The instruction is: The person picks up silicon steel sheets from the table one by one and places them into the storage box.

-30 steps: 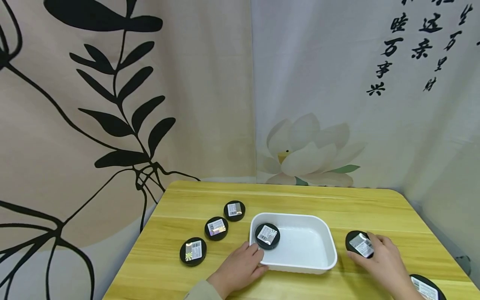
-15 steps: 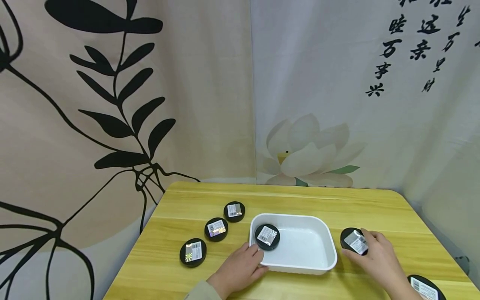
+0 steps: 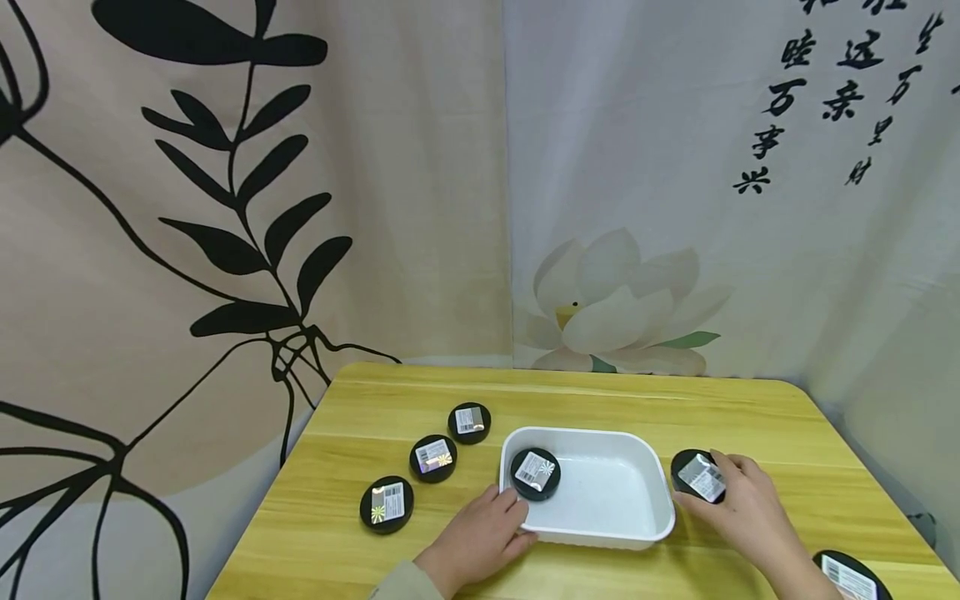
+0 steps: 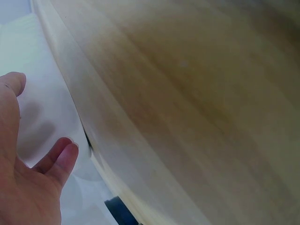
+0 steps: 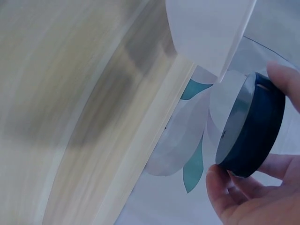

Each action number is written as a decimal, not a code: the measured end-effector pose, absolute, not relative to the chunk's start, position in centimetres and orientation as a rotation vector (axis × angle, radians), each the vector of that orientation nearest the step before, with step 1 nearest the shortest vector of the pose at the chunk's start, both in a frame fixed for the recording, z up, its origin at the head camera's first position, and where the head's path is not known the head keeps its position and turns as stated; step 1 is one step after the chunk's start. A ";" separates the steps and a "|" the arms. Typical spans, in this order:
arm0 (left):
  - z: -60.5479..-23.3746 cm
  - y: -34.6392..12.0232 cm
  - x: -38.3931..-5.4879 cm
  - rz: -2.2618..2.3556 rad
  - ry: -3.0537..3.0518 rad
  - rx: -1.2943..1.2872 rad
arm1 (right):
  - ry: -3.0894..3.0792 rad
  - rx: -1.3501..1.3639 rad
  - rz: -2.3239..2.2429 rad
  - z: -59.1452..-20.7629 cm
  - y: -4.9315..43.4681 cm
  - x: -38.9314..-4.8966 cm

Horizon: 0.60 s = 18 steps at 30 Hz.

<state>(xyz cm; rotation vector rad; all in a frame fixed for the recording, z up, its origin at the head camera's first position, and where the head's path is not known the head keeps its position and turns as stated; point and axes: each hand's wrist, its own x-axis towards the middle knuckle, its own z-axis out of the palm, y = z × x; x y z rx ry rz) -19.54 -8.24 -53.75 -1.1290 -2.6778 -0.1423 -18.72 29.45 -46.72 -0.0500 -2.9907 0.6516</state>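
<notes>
A white rectangular tray (image 3: pixel 600 492) stands on the wooden table, with one flat round black container (image 3: pixel 535 474) lying label-up in its left end. My left hand (image 3: pixel 480 533) holds the tray's near left corner. In the left wrist view, that hand's thumb and fingers lie against the white wall (image 4: pixel 51 93). Right of the tray, my right hand (image 3: pixel 742 508) pinches another flat round black container (image 3: pixel 698 476) by its edge, barcode label facing up. Seen from the right wrist, this container (image 5: pixel 258 131) is raised above the tabletop between thumb and fingers, its pale face turned down.
Three more black containers, near (image 3: pixel 386 505), middle (image 3: pixel 432 458) and far (image 3: pixel 469 422), lie in a slanting row left of the tray. Another labelled container (image 3: pixel 853 575) sits by the right forearm, partly hidden. Behind the table (image 3: pixel 420 383) hangs a printed curtain (image 3: pixel 420 208).
My right hand has moved gradually left and slightly away from me, bringing the black container closer to the tray's right side. The left hand and tray have stayed put.
</notes>
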 end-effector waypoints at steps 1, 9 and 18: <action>-53.7 -8.2 -19.5 -0.142 -2.678 -1.128 | -2.986 -0.042 0.651 -46.7 29.4 -18.7; -53.7 -8.3 -19.6 -0.130 -2.669 -1.126 | -2.967 0.002 0.658 -46.6 28.4 -18.8; -53.8 -8.3 -19.5 -0.118 -2.651 -1.133 | -2.958 0.017 0.698 -46.5 27.6 -19.2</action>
